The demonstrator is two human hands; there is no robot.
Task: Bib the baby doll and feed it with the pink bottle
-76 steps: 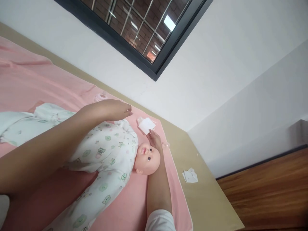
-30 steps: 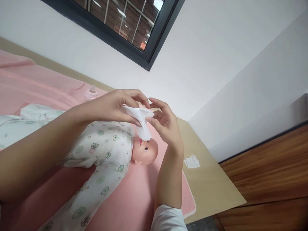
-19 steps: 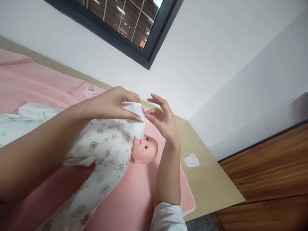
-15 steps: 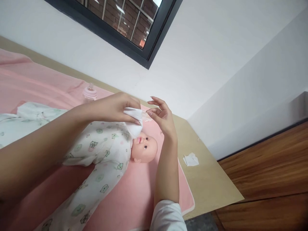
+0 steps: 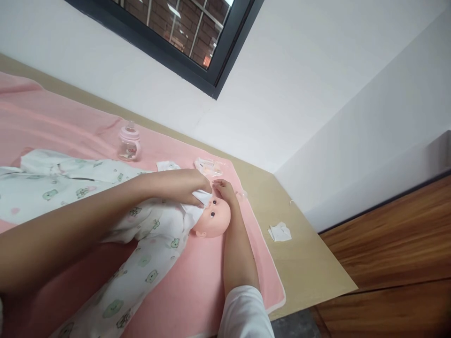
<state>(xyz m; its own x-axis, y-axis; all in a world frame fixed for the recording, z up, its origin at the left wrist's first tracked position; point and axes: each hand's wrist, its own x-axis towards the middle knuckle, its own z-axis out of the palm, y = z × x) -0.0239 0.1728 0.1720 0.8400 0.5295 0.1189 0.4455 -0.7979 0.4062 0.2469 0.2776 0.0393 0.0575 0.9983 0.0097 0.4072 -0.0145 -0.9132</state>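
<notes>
A baby doll (image 5: 217, 220) in a white sleepsuit (image 5: 155, 234) with green animal prints lies on its back, its head toward the right. My left hand (image 5: 186, 185) reaches across the doll's chest and pinches a white cloth (image 5: 195, 209) against its mouth and chin. The cloth covers the lower face; both eyes show. My right hand (image 5: 225, 191) lies along the far side of the doll's head, its fingers loosely bent and apart, seemingly holding nothing. Its fingertips are close to the left hand and partly hidden.
A pink baby bottle (image 5: 129, 143) stands upright on the pink blanket (image 5: 197, 291). Near the wall lie a clear plastic packet (image 5: 209, 166) and a small white cloth piece (image 5: 167, 165). A crumpled white tissue (image 5: 280, 232) rests on the bare tan table (image 5: 306, 263), whose corner is at right.
My left hand has lowered the white cloth from above the doll onto its mouth. My right hand has come down from the raised position to beside the head.
</notes>
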